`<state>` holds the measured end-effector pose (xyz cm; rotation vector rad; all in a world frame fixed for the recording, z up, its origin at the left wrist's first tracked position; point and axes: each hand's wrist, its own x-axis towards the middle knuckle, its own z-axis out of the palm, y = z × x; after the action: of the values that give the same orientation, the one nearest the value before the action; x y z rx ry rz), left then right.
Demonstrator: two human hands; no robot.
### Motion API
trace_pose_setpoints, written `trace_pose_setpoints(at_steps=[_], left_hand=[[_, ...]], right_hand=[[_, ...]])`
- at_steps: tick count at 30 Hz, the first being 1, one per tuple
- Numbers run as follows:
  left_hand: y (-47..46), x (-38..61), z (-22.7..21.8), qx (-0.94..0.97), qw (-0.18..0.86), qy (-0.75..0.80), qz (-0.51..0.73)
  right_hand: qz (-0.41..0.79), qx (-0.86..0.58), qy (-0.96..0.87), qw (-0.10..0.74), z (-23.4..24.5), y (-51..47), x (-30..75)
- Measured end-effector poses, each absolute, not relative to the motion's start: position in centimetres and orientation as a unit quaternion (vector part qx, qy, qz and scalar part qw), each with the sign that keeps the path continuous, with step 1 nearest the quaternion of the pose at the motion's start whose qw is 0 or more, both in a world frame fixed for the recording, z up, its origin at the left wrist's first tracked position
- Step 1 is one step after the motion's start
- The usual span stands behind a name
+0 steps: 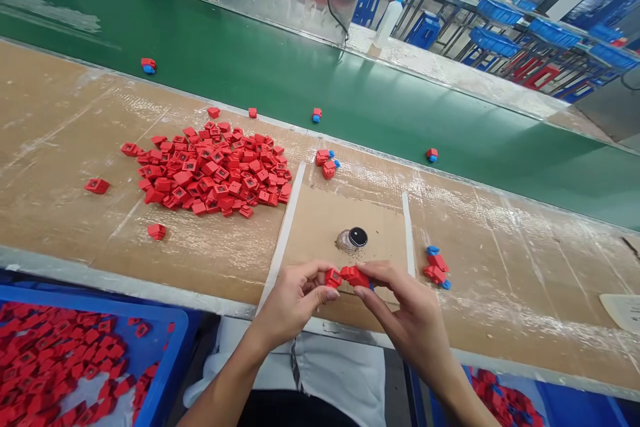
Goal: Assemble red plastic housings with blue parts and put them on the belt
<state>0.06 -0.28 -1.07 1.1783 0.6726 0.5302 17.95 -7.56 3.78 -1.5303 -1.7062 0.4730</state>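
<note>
My left hand (295, 297) pinches a small red plastic piece (333, 277) between thumb and fingers. My right hand (405, 313) grips a second red piece (356, 275) with a bit of blue showing under it, and the two pieces touch end to end over the cardboard-covered bench (75, 140). Just beyond the hands lies a small round jar with a black lid (353, 238). A big pile of red pieces (215, 170) lies further left on the bench.
Red-and-blue assembled parts (437, 267) lie right of my hands, more (327, 161) near the belt edge. A green conveyor belt (350, 93) carries several assembled parts (148, 65). A blue bin of red pieces (65, 360) sits below left; another bin (505, 403) below right.
</note>
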Motion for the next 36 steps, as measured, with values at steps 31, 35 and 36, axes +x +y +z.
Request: trace_pose_setpoints(at_steps=[31,35,36], left_hand=[[0.1,-0.4,-0.4,0.614,0.713,0.3,0.152],[0.3,-0.5,-0.2,0.625,0.709,0.298,0.134],[0.4,-0.6,-0.2,0.629,0.706,0.298,0.13]], right_hand=[[0.282,-0.602,-0.666,0.339,2.9,-8.4,16.8],[0.293,-0.6,-0.66,0.344,2.9,-8.4,16.8],[0.29,-0.601,-0.659,0.346,2.9,-8.5,16.8]])
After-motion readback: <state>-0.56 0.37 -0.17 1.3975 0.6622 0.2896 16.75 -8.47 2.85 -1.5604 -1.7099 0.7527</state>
